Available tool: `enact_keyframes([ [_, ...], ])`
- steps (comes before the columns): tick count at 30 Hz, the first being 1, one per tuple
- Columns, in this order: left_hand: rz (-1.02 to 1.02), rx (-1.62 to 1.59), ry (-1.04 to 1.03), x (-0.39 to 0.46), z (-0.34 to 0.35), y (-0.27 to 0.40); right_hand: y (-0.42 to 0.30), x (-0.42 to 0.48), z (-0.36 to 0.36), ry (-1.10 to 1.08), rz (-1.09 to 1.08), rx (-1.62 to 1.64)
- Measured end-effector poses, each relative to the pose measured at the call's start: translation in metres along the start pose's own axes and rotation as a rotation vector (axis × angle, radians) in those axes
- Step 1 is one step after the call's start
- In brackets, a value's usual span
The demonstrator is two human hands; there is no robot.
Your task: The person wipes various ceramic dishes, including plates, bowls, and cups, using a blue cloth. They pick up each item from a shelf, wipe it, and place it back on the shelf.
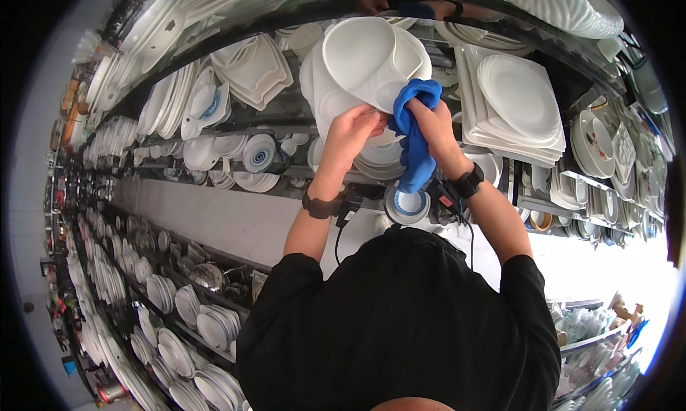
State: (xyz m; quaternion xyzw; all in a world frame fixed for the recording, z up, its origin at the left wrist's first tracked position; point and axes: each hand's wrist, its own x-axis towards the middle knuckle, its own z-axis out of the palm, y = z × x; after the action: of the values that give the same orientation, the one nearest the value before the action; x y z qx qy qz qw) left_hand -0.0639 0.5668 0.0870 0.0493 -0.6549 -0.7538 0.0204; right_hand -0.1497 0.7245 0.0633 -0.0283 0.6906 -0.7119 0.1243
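Note:
A white divided ceramic dish (358, 54) lies tilted on top of a stack of white plates (313, 78) on the shelf before me. My right hand (431, 124) grips a blue cloth (415, 161) against the dish's near right edge, and the cloth's loose end hangs down. My left hand (358, 132) is at the dish's near edge with its fingers curled; whether it grips the rim cannot be told. Dark bands with cabled devices sit on both wrists.
Square white plates with round ones on top (517, 97) stand close on the right. Angular white dishes (257, 70) are stacked to the left. A glass shelf edge (321, 11) runs above the hands. Bowls and plates, among them a blue-rimmed plate (408, 203), fill lower shelves. More loaded racks (214, 325) stand behind.

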Motion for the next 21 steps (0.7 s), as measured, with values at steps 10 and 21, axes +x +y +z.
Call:
enact_keyframes([
  [10, 0.044, -0.03, 0.063, -0.003, 0.007, -0.005, -0.007, -0.008, -0.006, -0.029, 0.04, -0.113],
  [21, 0.034, -0.057, 0.123, -0.005, 0.016, -0.014, -0.003, -0.026, -0.021, -0.118, 0.119, 0.113],
])
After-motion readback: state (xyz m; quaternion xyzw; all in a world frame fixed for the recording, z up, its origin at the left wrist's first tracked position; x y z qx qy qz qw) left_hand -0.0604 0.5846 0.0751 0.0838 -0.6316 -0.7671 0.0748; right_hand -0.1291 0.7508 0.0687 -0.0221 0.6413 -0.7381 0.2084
